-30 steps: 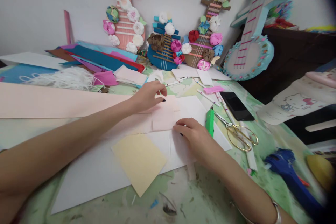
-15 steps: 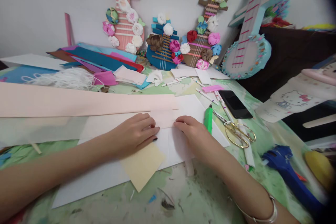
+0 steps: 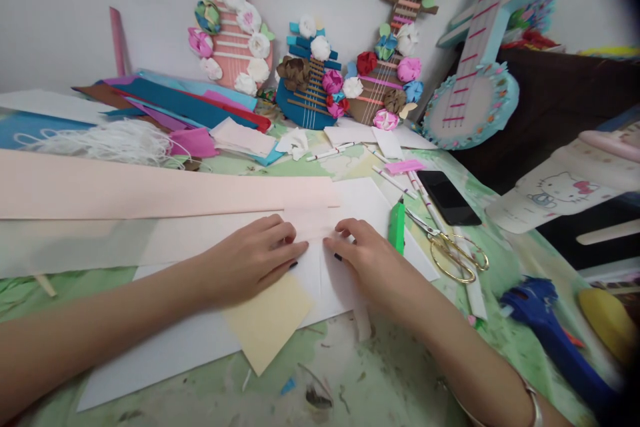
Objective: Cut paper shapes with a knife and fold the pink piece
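Note:
Both hands rest at a small pale pink paper piece (image 3: 306, 220) that lies on white sheets (image 3: 367, 203). My left hand (image 3: 263, 253) is at its left lower edge, fingers bent and close together, with thumb and fingertips pressed on the paper. Opposite it, my right hand (image 3: 363, 253) pinches at the lower right edge of the same piece. Behind the hands, a long pale pink strip (image 3: 150, 193) runs off to the left. A yellow square sheet (image 3: 270, 323) lies partly under my left hand.
Right of my hands lie a green cutter (image 3: 397, 227), gold-handled scissors (image 3: 457, 257), a phone (image 3: 449, 197) and a blue glue gun (image 3: 540, 320). White string (image 3: 105, 143) and coloured paper (image 3: 195, 107) lie back left. Flower-decorated paper instruments (image 3: 310, 80) stand at the wall.
The fingertips of my right hand have shifted left and slightly down, nearer my left hand. My left hand is nearly unmoved. The view has shifted slightly.

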Motion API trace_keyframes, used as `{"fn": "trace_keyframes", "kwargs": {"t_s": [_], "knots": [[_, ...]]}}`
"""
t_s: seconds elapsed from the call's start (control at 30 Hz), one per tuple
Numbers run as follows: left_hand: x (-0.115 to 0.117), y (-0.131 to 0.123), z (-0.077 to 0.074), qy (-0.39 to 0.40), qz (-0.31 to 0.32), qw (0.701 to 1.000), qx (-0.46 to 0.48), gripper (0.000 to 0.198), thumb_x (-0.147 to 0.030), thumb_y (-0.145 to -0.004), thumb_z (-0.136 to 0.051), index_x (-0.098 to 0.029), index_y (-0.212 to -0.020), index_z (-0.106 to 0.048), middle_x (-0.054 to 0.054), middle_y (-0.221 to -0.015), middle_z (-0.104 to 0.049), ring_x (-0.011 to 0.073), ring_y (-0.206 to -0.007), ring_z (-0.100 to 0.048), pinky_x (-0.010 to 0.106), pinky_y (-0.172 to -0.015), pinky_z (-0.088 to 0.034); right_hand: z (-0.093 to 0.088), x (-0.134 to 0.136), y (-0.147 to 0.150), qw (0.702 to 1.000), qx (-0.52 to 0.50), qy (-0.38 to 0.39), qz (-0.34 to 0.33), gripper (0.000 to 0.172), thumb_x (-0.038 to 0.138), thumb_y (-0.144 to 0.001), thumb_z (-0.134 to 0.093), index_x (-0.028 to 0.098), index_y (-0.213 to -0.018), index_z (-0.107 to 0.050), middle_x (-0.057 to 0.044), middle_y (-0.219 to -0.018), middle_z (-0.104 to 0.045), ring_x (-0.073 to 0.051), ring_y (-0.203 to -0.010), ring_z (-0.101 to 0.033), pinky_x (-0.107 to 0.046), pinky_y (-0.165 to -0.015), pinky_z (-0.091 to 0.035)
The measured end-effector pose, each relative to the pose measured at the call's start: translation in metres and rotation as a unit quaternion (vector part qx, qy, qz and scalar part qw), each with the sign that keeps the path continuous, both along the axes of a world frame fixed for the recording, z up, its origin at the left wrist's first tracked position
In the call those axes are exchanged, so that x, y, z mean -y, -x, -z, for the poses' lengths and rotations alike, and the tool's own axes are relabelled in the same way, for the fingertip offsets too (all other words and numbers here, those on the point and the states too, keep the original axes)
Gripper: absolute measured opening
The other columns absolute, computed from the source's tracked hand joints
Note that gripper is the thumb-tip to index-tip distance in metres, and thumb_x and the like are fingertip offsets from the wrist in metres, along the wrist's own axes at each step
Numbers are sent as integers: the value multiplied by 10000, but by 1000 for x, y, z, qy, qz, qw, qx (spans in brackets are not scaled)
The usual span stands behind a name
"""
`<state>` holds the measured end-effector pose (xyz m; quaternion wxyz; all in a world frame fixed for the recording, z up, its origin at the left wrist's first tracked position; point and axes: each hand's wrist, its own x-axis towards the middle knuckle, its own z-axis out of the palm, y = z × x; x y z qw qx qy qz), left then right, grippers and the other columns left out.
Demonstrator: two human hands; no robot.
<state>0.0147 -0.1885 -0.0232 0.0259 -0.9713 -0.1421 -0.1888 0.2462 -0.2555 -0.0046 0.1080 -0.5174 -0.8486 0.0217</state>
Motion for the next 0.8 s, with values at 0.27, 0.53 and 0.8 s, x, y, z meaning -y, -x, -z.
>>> {"fn": "trace_keyframes", "kwargs": {"t_s": [0.27,0.53,0.8], "knots": [[1,2,2,54,-8,997,55,233,-147,-945,-427,-163,-1105,-595,111,-1012,-586,221,-952,-518,398,-865,-455,-1,0,-4,1000,13,8,23,417,-70,-777,-432,103,-1078,-664,-156,-1170,-591,-238,-1005,-596,-385,-849,-517],[-2,1,1,66,4,997,32,278,-154,-944,-418,-154,-1145,-610,121,-1014,-590,233,-943,-524,410,-835,-465,-5,0,1,999,34,-7,-26,397,5,-859,-462,193,-1151,-654,-138,-1059,-603,-272,-1017,-535,-415,-842,-491],[0,3,2,70,9,993,90,182,-136,-916,-485,-164,-967,-658,92,-946,-639,206,-917,-573,372,-852,-474,-4,0,-3,1000,22,14,12,389,-73,-780,-443,138,-996,-689,-155,-1132,-593,-244,-993,-586,-378,-822,-498]]}}
